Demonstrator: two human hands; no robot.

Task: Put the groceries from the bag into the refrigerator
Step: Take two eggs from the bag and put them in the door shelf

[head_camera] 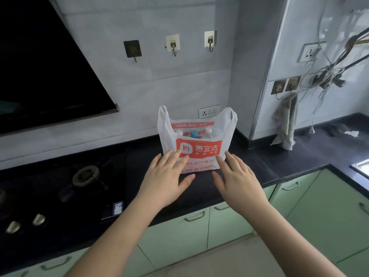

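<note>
Opening step: left hand [167, 177] and right hand [237, 179], both spread wide and empty, flank the upright bag [196, 140] on the counter [283, 158]; next, likely grasping its handles.

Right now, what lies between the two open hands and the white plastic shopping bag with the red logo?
Nothing. In the head view, left hand fingertips overlap the white plastic bag's front; right hand reaches alongside, over bare black countertop.
</note>
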